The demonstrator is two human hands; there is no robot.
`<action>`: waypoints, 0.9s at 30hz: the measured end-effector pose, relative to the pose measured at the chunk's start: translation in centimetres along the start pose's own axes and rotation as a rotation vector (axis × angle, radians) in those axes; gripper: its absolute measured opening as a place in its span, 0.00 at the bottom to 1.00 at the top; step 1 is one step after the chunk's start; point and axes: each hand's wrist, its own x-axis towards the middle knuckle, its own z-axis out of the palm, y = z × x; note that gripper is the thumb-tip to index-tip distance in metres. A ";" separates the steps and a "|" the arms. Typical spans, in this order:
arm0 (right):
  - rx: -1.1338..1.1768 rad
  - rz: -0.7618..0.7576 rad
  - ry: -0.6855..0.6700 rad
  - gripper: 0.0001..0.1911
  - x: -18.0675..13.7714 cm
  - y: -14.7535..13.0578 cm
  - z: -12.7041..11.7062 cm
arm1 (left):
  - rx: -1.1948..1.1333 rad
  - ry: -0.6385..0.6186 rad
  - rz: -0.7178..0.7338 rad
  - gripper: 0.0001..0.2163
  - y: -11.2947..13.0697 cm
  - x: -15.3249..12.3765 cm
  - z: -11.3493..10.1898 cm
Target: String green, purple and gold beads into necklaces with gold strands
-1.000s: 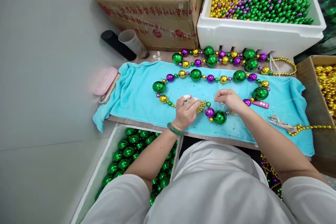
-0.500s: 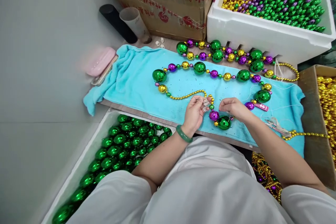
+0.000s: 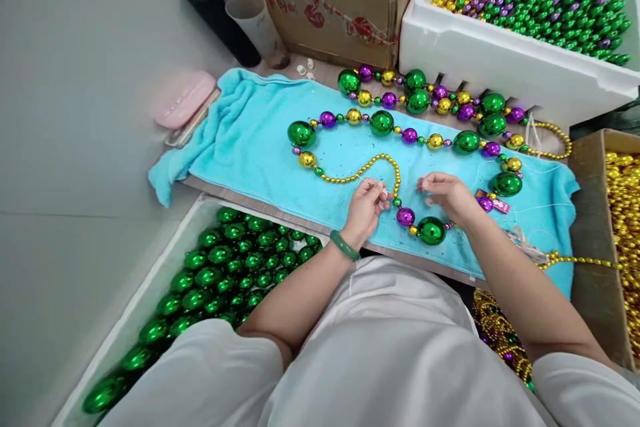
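Note:
A beaded necklace (image 3: 381, 123) of green, purple and gold balls lies in a loop on the blue towel (image 3: 260, 140). Its string of small gold beads (image 3: 385, 157) curves up beyond my left hand (image 3: 369, 203), which wears a green bangle (image 3: 345, 245). Thumb and forefinger of that hand pinch a thin white thread. Just right of it, above the large green ball (image 3: 431, 230), is my right hand (image 3: 447, 195). Its fingers are bent together at the thread, of which only a faint trace shows.
Behind the towel lies another beaded necklace (image 3: 417, 101), by a white foam box (image 3: 480, 47) of small beads. A foam box of green balls (image 3: 220, 253) stands front left, a carton of gold beads (image 3: 620, 207) at right. A pink case (image 3: 186, 100) lies left.
The gold bead string has slipped out from by my left fingers and now arches freely on the towel. My right hand has risen slightly and turned. The view has shifted a little.

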 end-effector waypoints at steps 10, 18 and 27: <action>0.340 0.136 -0.145 0.16 2.5 0.5 2.6 | -0.149 -0.090 -0.076 0.11 0.3 -0.4 0.6; 0.158 0.153 -0.032 0.15 2.5 -0.5 2.3 | 0.204 -0.140 0.108 0.11 -0.1 -0.2 0.6; 0.153 0.099 -0.012 0.16 2.4 -0.4 2.7 | 0.089 -0.194 0.111 0.11 1.0 0.1 0.8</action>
